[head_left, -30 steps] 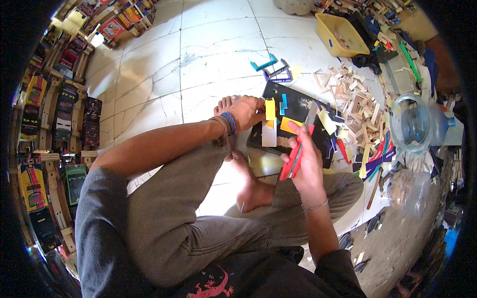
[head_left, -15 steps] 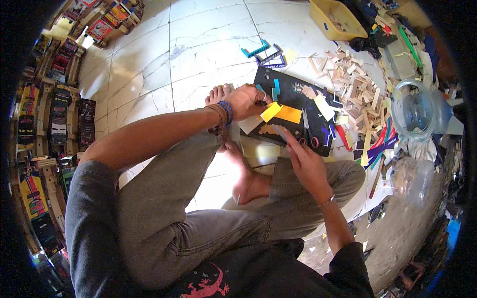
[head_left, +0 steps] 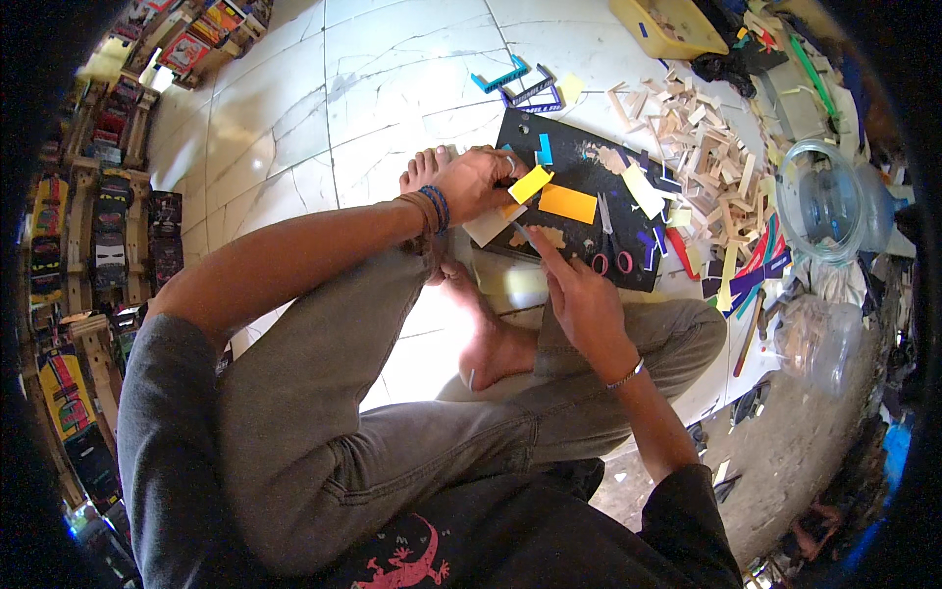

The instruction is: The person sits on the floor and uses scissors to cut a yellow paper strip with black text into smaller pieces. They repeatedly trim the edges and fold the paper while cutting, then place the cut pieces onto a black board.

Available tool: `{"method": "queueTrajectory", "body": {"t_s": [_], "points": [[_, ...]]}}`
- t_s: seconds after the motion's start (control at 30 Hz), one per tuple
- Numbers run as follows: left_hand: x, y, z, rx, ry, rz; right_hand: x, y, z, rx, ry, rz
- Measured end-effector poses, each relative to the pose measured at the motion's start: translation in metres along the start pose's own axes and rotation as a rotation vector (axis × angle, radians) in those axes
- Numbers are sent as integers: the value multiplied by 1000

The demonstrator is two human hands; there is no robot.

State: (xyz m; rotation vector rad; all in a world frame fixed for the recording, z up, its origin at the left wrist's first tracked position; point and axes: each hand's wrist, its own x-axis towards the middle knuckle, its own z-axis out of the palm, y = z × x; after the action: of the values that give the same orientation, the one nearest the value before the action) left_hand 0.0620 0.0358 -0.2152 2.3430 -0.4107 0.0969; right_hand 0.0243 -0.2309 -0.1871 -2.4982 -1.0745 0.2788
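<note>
My left hand is above the left edge of a black board, its fingers closed on a small yellow strip. From my right hand, whose fingers are bent together, a thin grey blade points toward my left hand. Its tip is just below the yellow strip, and any handle is hidden in my grip. An orange-yellow rectangular sheet lies on the board beside the strip. Scissors with pink handles lie to its right. Close to my left fingers is a small blue piece.
A heap of small wooden pieces spreads right of the board. Blue and purple bracket-shaped pieces lie beyond it. A yellow tub and a clear plastic container stand at the right. Racks of packaged goods line the left.
My right hand has moved left and a little up, bringing the blade closer to the yellow strip. My left hand still holds the strip. The whole view has shifted slightly.
</note>
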Motion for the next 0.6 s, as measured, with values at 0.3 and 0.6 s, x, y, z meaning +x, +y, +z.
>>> {"method": "queueTrajectory", "body": {"t_s": [0.3, 0.6], "points": [[-3, 6, -3, -41, -6, -55, 3, -3, 0, -40, -15, 14], [-5, -4, 6, 39, -21, -106, 3, -3, 3, -42, 16, -1]]}}
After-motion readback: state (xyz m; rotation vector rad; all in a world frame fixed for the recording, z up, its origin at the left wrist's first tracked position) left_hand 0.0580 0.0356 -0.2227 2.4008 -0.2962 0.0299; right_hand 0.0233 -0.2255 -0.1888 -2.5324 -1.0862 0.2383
